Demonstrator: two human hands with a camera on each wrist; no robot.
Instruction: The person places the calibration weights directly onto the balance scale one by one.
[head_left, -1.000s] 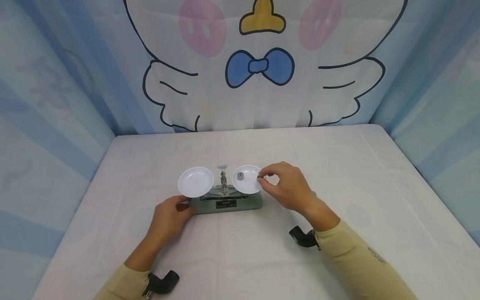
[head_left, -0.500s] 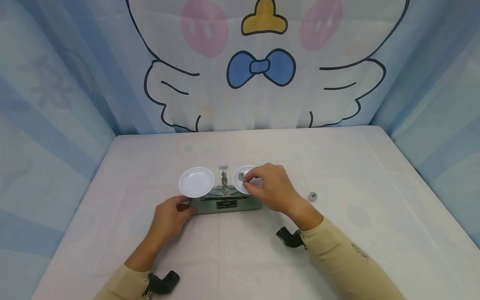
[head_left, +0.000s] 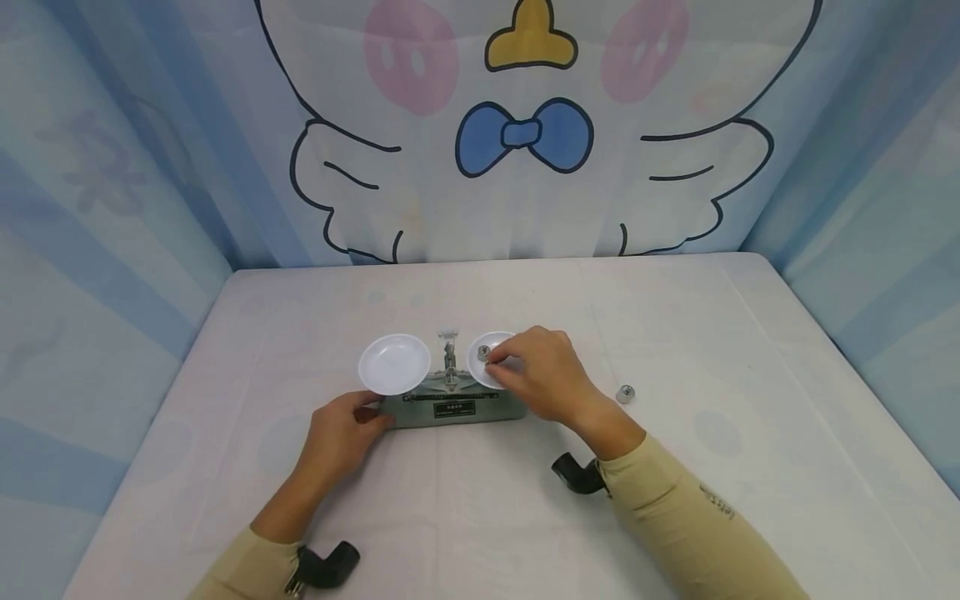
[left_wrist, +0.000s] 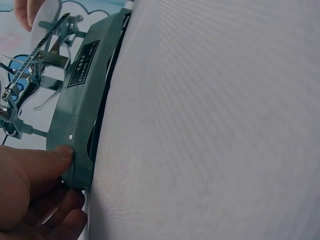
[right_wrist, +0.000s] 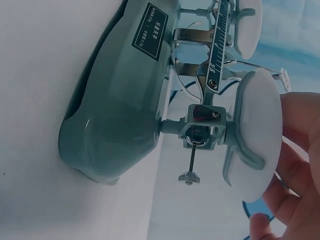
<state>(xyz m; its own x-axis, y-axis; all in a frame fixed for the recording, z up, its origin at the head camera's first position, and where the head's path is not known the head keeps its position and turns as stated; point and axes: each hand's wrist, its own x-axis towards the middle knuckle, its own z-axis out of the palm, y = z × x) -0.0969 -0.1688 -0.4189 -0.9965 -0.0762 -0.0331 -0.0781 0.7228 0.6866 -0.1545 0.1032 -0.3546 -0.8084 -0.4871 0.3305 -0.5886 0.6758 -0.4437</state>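
Observation:
A green balance scale (head_left: 450,410) with two white pans stands on the table. My left hand (head_left: 341,433) grips the left end of its base, the thumb (left_wrist: 62,151) pressed on the front face and the fingers curled around the end. The left pan (head_left: 394,365) holds nothing. A metal weight (head_left: 483,353) stands in the right pan (head_left: 477,371). My right hand (head_left: 543,375) is over that pan beside the weight, thumb and forefinger pinching a small dark metal weight, now mostly hidden by the fingertips. In the right wrist view, the pan (right_wrist: 260,135) hides the fingertips.
Another metal weight (head_left: 626,394) sits on the white tablecloth (head_left: 675,333), right of my right forearm. A patterned curtain (head_left: 525,208) rises behind the table's far edge. The scale's adjusting screw (right_wrist: 189,178) projects from its right end.
My right hand has moved left from the right pan's edge to its middle with the small weight, uncovering the weight on the table. My left hand has kept its grip.

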